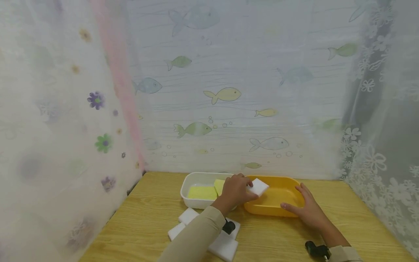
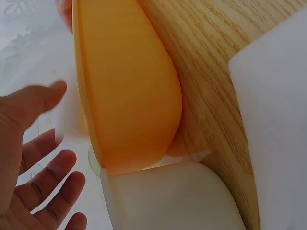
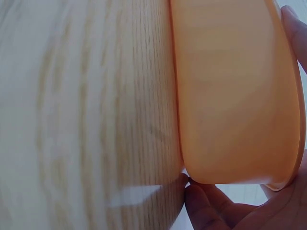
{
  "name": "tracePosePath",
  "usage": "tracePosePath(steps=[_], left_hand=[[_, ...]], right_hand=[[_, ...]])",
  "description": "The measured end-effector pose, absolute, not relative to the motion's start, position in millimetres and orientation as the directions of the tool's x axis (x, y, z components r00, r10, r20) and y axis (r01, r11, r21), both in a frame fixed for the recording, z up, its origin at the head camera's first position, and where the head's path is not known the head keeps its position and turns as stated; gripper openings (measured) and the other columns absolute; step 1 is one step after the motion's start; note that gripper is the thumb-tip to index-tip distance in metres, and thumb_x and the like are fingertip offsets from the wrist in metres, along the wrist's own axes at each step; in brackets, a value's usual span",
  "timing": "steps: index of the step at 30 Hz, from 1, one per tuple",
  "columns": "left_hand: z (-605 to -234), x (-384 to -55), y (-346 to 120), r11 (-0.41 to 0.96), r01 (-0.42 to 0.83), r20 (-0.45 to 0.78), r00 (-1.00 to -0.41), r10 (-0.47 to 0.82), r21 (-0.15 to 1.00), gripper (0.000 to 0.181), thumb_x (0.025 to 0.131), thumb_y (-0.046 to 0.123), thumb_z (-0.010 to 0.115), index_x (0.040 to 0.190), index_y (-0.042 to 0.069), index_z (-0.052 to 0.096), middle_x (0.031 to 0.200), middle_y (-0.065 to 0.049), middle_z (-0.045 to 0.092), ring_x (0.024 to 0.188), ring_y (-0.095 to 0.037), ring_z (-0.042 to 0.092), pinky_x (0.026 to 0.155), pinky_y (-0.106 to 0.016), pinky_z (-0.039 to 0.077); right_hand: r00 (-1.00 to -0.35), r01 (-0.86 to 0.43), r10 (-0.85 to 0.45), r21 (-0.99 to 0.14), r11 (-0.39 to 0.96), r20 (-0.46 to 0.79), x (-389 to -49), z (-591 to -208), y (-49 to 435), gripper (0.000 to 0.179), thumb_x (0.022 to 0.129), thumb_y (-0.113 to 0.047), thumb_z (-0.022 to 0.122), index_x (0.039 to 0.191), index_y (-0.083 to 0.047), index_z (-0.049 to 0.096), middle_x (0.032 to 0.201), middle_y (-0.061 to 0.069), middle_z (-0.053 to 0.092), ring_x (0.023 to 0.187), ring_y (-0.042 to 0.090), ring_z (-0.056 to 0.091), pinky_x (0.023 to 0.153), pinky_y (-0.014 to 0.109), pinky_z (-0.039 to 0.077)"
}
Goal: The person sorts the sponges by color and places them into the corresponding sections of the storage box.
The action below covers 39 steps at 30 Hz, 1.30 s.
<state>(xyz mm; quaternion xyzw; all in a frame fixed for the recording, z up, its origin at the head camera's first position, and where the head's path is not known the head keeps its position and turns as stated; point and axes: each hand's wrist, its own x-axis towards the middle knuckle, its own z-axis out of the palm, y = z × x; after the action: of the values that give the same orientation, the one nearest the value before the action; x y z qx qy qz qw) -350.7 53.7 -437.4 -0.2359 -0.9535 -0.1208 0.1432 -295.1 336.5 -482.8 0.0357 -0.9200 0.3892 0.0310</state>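
In the head view my left hand (image 1: 236, 190) pinches a white sponge block (image 1: 259, 187) between thumb and fingers, over the left end of a yellow-orange plastic tray (image 1: 262, 210). The left wrist view shows this block only as a pale blur by the fingertips. My right hand (image 1: 309, 209) grips the tray's right end, with the thumb at the near side and the fingers at the far side. Touching the tray on its left is a white plastic tray (image 1: 184, 194). It holds yellow sponge pieces (image 1: 202, 193), partly hidden by my left hand.
Several white sponge blocks (image 1: 224, 246) lie on the wooden table (image 1: 137, 225) in front of the white tray, partly under my left forearm. Behind the table hangs a curtain (image 1: 229, 120) printed with fish, and more curtains close off both sides.
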Motion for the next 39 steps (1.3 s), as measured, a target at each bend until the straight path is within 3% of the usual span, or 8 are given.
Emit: tracePosePath(steps=[6,20,30,39], left_hand=[[-437.3,-349.8,50.0,0.842,0.519,0.36,-0.821,0.443,0.146,0.034,0.085,0.053,0.082,0.105,0.025,0.079,0.097,0.011,0.071,0.083,-0.008,0.058,0.071,-0.027,0.041],[-424.7,-347.3,31.0,0.835,0.526,0.358,-0.82,0.447,0.163,0.033,0.086,0.051,0.082,0.106,0.025,0.077,0.101,0.007,0.072,0.086,-0.008,0.06,0.074,-0.028,0.045],[-418.8,-348.5,-0.6,0.799,0.555,0.393,-0.805,0.445,0.233,0.037,0.088,0.049,0.08,0.113,0.022,0.077,0.11,0.003,0.072,0.096,-0.012,0.064,0.083,-0.036,0.051],[-411.0,-340.6,-21.7,0.748,0.566,0.385,-0.813,0.437,0.346,0.033,0.089,0.046,0.081,0.113,0.024,0.075,0.108,0.006,0.068,0.098,-0.013,0.063,0.082,-0.03,0.053]], right_hand=[[-0.995,-0.098,-0.047,-0.713,0.694,0.091,-296.4,-484.3,336.5,0.108,0.094,-0.052,0.072,0.164,0.002,0.011,0.17,0.03,-0.01,0.15,0.063,0.005,0.109,0.082,0.017],[-0.994,-0.108,-0.058,-0.722,0.684,0.094,-291.7,-481.0,332.1,0.107,0.094,-0.052,0.072,0.164,0.002,0.012,0.17,0.03,-0.009,0.15,0.063,0.006,0.109,0.082,0.017],[-0.996,-0.089,-0.05,-0.707,0.702,0.075,-293.8,-480.7,333.9,0.108,0.094,-0.054,0.071,0.164,0.001,0.009,0.169,0.03,-0.011,0.149,0.063,0.006,0.109,0.082,0.018],[-0.995,-0.094,-0.053,-0.7,0.708,0.081,-294.3,-483.1,337.1,0.109,0.094,-0.056,0.07,0.165,0.0,0.009,0.17,0.028,-0.012,0.149,0.064,0.006,0.107,0.083,0.019]])
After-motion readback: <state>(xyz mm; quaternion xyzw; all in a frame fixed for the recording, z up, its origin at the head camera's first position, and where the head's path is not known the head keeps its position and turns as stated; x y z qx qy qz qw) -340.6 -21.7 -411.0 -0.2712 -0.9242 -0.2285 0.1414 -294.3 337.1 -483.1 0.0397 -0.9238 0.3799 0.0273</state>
